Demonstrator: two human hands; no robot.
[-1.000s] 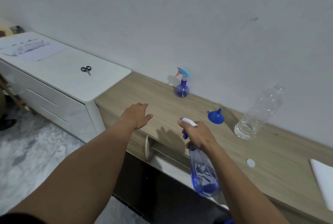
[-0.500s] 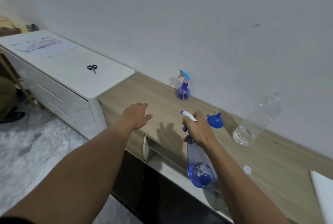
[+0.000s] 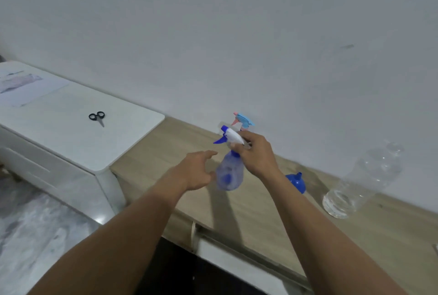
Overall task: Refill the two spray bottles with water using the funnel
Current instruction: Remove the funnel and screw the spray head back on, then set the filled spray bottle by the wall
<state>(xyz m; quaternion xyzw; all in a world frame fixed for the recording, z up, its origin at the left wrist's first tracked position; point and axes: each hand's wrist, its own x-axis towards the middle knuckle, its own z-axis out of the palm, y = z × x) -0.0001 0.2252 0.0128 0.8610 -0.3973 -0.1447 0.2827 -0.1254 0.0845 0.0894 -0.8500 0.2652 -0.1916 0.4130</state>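
My right hand [image 3: 257, 152] grips the neck of a translucent blue spray bottle [image 3: 229, 172] with a white and blue trigger head, held in the air above the wooden counter [image 3: 260, 211]. My left hand [image 3: 195, 171] is open just left of the bottle's body, fingers spread, close to it. A second spray bottle stands by the wall behind my right hand; only its light blue and pink trigger head [image 3: 243, 120] shows. A blue funnel [image 3: 296, 182] lies on the counter right of my right wrist. A clear plastic water bottle [image 3: 360, 183] holds a little water.
A white cabinet [image 3: 78, 143] adjoins the counter on the left, with black scissors [image 3: 97, 118] and a sheet of paper [image 3: 26, 86] on top. A white wall runs behind everything. Grey marbled floor lies at the lower left.
My right hand has lifted the spray bottle from below the counter's front edge up over the counter. My left hand has moved right toward the bottle.
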